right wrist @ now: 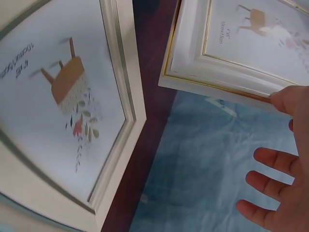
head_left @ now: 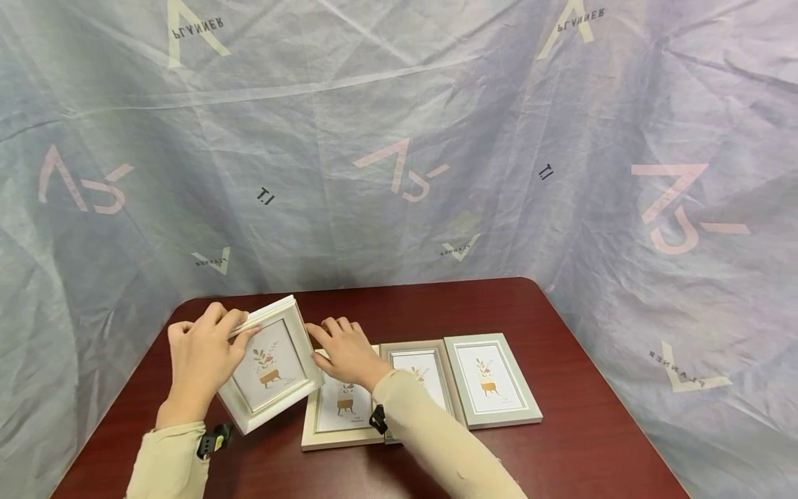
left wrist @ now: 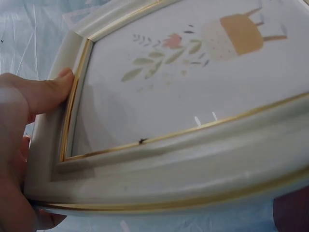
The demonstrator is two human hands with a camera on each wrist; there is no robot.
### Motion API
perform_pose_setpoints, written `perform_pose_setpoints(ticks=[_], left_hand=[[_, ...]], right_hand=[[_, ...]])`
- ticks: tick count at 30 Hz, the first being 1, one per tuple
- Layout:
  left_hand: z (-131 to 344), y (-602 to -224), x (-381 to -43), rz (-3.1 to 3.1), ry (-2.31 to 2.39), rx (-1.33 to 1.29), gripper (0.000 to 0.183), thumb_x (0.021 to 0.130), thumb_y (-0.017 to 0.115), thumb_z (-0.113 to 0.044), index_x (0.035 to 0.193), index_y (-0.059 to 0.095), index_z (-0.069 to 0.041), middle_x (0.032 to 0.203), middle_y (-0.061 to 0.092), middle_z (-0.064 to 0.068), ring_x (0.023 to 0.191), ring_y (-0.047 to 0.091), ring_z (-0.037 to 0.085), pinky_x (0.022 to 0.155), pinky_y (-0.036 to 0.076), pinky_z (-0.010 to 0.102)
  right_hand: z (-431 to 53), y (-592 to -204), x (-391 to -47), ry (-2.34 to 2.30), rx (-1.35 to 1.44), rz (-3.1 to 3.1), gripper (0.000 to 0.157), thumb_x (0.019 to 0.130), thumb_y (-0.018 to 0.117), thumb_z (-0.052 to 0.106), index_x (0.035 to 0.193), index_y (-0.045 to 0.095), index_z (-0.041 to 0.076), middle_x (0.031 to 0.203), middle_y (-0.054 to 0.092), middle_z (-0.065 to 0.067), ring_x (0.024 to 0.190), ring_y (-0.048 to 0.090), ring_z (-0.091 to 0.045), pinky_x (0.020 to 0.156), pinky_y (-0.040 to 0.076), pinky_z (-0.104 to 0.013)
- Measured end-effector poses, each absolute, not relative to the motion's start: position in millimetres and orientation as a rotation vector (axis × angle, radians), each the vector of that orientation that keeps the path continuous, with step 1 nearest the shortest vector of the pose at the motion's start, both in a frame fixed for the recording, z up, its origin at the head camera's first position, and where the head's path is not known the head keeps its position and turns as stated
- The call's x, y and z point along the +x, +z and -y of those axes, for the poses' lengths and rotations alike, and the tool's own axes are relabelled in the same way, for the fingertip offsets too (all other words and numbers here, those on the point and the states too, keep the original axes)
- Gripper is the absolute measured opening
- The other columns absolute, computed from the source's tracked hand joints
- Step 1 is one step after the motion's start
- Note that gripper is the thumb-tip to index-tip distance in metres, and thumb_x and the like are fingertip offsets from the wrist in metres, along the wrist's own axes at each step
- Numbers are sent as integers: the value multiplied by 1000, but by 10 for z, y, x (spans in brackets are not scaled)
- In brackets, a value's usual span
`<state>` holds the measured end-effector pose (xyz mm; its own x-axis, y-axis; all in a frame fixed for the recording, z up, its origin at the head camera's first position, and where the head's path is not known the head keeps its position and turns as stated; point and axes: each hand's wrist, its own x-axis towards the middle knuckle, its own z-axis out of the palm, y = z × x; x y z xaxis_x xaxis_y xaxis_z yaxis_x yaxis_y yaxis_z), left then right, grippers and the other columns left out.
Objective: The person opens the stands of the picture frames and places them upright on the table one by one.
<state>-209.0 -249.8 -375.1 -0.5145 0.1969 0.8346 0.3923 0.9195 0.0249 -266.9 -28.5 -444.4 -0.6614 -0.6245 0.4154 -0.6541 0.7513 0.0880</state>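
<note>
Fingers (head_left: 229, 320) of our left hand (head_left: 202, 357) pinch one tilted white, gold-trimmed rectangular picture frame (head_left: 270, 366) above the dark-red table (head_left: 586, 409); our right hand (head_left: 348, 355), fingers spread, touches that frame; three pale rectangular frames (head_left: 431, 364) lie below.

On the dark red table (head_left: 580, 388), right of where the left hand (head_left: 206, 353) grips, lies a cream picture frame (head_left: 345, 409). A beige picture frame (head_left: 430, 374) is next, and a pale green picture frame (head_left: 492, 381) is farthest.
</note>
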Motion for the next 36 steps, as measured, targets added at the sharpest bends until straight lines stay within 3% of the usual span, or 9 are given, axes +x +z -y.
perform_pose_setpoints(ticks=[18, 27, 36], left_hand=[[2751, -3873, -1875, 2091, -195, -233, 29, 72, 64, -31, 86, 62, -6, 75, 47, 13, 61, 48, 35, 65, 25, 59], [2807, -3969, -1787, 2051, -175, -184, 46, 86, 47, -46, 85, 63, -3, 74, 48, 16, 65, 46, 39, 66, 24, 58], [2832, -4046, -1729, 2064, -215, -134, 42, 82, 50, -42, 87, 63, -2, 75, 49, 17, 66, 44, 39, 67, 23, 58]], right_hand=[[825, -4572, -2624, 0, 924, 2584, 49, 94, 40, 44, 140, 28, 34, 112, 46, 6, 97, 44, -13, 73, 34, -28], [937, -4700, -2569, -76, 934, 2613, 55, 94, 38, 48, 144, 17, 37, 113, 44, 7, 97, 43, -12, 72, 33, -27], [970, -4735, -2518, -133, 941, 2567, 57, 93, 41, 46, 144, 18, 36, 107, 46, 7, 91, 44, -12, 67, 32, -26]])
